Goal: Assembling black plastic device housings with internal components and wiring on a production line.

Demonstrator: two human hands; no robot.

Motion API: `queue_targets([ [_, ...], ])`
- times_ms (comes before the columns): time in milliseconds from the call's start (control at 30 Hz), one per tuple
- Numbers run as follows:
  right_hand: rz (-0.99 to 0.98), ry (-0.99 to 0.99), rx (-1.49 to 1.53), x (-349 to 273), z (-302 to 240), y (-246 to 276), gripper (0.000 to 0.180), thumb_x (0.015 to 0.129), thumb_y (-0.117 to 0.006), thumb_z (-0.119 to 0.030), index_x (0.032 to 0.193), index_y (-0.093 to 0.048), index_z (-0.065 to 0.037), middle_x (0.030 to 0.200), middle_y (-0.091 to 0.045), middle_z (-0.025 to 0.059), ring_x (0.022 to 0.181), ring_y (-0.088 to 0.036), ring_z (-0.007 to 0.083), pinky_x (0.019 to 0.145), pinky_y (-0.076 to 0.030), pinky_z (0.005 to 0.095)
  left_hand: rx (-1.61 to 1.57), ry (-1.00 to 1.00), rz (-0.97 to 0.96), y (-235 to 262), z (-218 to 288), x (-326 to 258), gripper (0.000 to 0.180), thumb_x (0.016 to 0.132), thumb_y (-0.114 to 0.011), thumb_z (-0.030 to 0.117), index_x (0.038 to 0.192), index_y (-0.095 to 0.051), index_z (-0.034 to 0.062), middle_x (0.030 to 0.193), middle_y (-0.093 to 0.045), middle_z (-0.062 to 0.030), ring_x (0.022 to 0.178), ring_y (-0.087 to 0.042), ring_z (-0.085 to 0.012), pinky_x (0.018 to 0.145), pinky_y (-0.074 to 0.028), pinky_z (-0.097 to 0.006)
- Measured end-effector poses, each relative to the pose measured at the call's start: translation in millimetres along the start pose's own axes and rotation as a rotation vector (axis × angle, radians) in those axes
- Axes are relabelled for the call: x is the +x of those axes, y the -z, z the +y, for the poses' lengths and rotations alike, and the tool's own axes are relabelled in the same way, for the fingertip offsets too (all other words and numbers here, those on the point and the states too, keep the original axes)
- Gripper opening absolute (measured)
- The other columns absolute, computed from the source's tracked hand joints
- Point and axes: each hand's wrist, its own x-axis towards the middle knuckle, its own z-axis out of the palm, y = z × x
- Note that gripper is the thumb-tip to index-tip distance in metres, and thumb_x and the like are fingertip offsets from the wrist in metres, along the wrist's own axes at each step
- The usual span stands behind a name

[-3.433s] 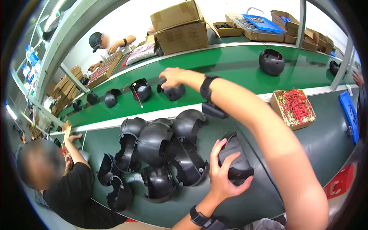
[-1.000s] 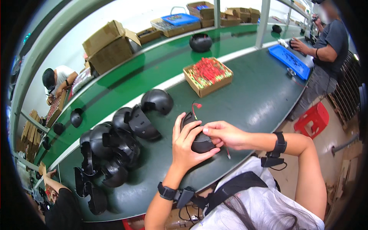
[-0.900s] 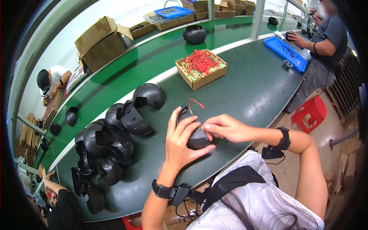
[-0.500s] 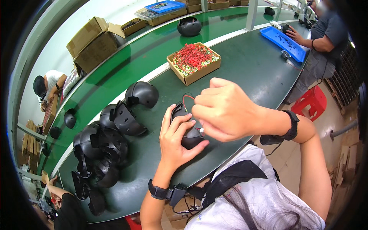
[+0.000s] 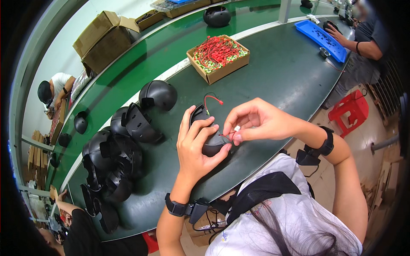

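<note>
holding black shell [image 5: 209, 143], white connector [image 5: 236, 128]

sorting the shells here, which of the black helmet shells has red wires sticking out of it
The black shell under the left hand, apart from the pile; red wires rise from its top, and the right hand pinches one.

One view only: head cam, fisheye, looking steeply down from above the person's chest onto the near edge of the dark green bench [image 5: 273, 81]. Close to the hands, approx. centre frame; bench's far edge and right end curve toward the rim. No 2nd view to overlap.
</note>
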Motion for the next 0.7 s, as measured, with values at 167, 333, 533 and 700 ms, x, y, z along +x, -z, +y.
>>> queue_targets([
  [167,0.037,0.067,-0.173,20,-11,-10,0.011,0.089,-0.062,-0.006,0.093,-0.061,0.004,0.086,-0.064,0.0062,0.072,-0.062,0.0108,0.066,-0.051,0.0244,0.016,-0.028,0.017,2,2,0,0.033,0.060,-0.078,0.022,0.086,-0.066,0.0056,0.095,-0.063,-0.0075,0.120,-0.047,-0.0441,0.094,-0.043,-0.051],
  [333,0.127,0.394,-0.508,47,-2,-20,0.013,0.086,-0.064,-0.009,0.086,-0.059,0.003,0.076,-0.062,0.0069,0.064,-0.059,0.0111,0.060,-0.048,0.0254,-0.028,0.050,0.005,-4,-5,-10,0.028,0.064,-0.073,0.023,0.083,-0.065,0.0043,0.094,-0.062,-0.0095,0.118,-0.049,-0.0434,0.092,-0.042,-0.050],
  [533,0.117,0.619,-0.750,61,1,-41,0.019,0.077,-0.069,-0.019,0.082,-0.063,-0.002,0.068,-0.063,0.0112,0.062,-0.062,0.0247,0.057,-0.049,0.0340,-0.422,0.382,0.139,-1,9,-9,0.031,0.081,-0.054,0.013,0.106,-0.061,-0.0038,0.111,-0.060,-0.0242,0.110,-0.055,-0.0380,0.091,-0.044,-0.042],
  [700,0.394,0.432,-1.121,57,0,7,0.041,0.076,-0.072,-0.032,0.106,-0.062,-0.006,0.084,-0.064,0.0085,0.075,-0.063,0.0223,0.064,-0.049,0.0332,-0.131,-0.002,0.153,-2,-11,-7,0.025,0.081,-0.047,0.009,0.087,-0.067,-0.0042,0.097,-0.064,-0.0181,0.116,-0.051,-0.0461,0.096,-0.042,-0.048],
])
